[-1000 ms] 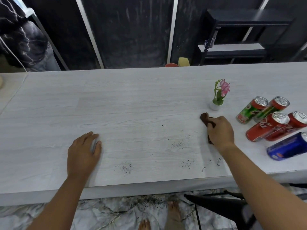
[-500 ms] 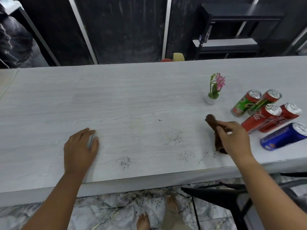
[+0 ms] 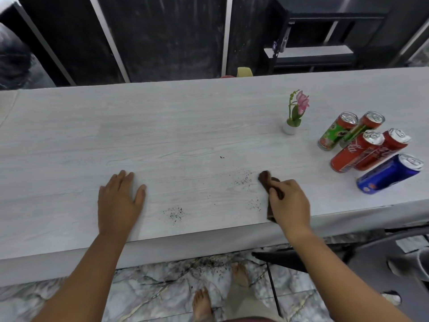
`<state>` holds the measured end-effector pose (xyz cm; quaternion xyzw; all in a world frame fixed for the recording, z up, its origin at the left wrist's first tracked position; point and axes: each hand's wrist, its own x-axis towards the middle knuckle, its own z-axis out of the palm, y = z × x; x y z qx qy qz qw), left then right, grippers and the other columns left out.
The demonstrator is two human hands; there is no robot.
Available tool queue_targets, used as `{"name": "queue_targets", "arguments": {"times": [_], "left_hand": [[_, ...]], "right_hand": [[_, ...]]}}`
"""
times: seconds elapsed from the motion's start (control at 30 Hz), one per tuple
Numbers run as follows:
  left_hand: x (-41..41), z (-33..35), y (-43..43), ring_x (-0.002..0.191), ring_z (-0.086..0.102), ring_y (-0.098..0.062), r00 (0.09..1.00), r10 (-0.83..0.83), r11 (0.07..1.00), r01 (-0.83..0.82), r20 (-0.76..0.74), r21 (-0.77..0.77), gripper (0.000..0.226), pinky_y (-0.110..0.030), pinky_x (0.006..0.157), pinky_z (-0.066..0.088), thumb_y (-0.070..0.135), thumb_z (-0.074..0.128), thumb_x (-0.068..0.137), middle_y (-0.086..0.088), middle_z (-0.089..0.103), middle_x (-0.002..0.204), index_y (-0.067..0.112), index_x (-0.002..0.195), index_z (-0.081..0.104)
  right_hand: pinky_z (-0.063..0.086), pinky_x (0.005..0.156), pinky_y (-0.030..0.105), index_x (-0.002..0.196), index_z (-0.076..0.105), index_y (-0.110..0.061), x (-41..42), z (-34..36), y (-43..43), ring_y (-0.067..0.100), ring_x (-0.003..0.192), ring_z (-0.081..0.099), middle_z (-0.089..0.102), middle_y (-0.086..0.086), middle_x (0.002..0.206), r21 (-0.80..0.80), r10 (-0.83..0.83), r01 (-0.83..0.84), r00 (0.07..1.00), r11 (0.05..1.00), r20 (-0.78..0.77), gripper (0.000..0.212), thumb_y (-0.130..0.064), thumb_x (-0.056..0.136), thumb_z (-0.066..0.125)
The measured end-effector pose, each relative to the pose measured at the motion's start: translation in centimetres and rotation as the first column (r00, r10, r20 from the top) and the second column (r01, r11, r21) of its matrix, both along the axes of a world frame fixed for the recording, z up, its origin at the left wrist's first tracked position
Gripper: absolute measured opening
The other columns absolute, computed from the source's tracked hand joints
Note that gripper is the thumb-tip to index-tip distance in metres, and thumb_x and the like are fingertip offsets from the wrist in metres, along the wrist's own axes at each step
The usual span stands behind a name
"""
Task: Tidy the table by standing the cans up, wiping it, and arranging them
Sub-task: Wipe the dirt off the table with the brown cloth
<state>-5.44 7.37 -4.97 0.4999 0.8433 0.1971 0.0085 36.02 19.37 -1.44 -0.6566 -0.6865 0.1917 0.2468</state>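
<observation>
Gripped a brown cloth (image 3: 264, 180) bunched under the curled fingers of the right hand (image 3: 290, 203), low on the table (image 3: 162, 126) near its front edge, with a rumpled end poking out toward the far side. Rested the left hand (image 3: 118, 203) flat and spread on the bare top well to the left, holding nothing. Saw dark crumbs (image 3: 174, 213) in three loose patches: one between the two hands, one just left of the cloth's tip, one just beside the right hand. Judged the wiping as only part done. Would likely have done best to open the cloth out for more contact, press evenly, and draw each patch one way toward the front edge, not scrub back and forth and scatter the grit. Found five cans (image 3: 355, 152) clustered well to the right of the cloth, tops showing, apparently already stood up, beyond a small potted flower (image 3: 290, 129). Seemed wise to stop each stroke short of both.
</observation>
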Motion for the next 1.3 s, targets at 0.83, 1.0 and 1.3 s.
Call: {"name": "queue_targets", "arguments": {"times": [0.83, 1.0, 1.3], "left_hand": [[0.6, 0.3, -0.7, 0.160, 0.039, -0.030, 1.000, -0.005, 1.000, 0.006, -0.018, 0.006, 0.064, -0.056, 0.132, 0.024, 0.055, 0.044, 0.105, -0.007, 0.052, 0.166, 0.017, 0.154, 0.059], [0.4, 0.1, -0.7, 0.158, 0.041, -0.030, 1.000, -0.003, 1.000, 0.004, -0.031, 0.030, 0.062, -0.057, 0.131, 0.027, 0.055, 0.046, 0.105, -0.007, 0.054, 0.164, 0.018, 0.152, 0.061], [0.2, -0.2, -0.5, 0.154, 0.046, -0.031, 0.998, 0.005, 0.999, -0.002, -0.055, 0.050, 0.058, -0.057, 0.128, 0.031, 0.054, 0.049, 0.104, -0.007, 0.057, 0.161, 0.019, 0.149, 0.063]], "right_hand": [[0.046, 0.072, 0.022, 0.120, 0.079, -0.010, -5.2, -0.3, -3.0, 0.014, 0.077, 0.059, 0.055, -0.007, 0.097, 0.025, 0.098, -0.098, 0.995, 0.995, -0.010, 0.021, -0.012, 0.100, 0.072], [0.047, 0.078, 0.010, 0.126, 0.078, -0.018, -6.4, 0.8, -1.7, 0.002, 0.086, 0.063, 0.059, -0.012, 0.100, 0.000, 0.147, -0.149, 0.976, 0.989, -0.161, 0.026, -0.016, 0.101, 0.070], [0.053, 0.079, 0.038, 0.121, 0.076, -0.002, -2.1, 1.2, 6.7, 0.029, 0.090, 0.061, 0.061, 0.011, 0.108, -0.029, -0.070, 0.074, 0.991, 0.997, 0.116, 0.025, -0.011, 0.103, 0.061]]}}
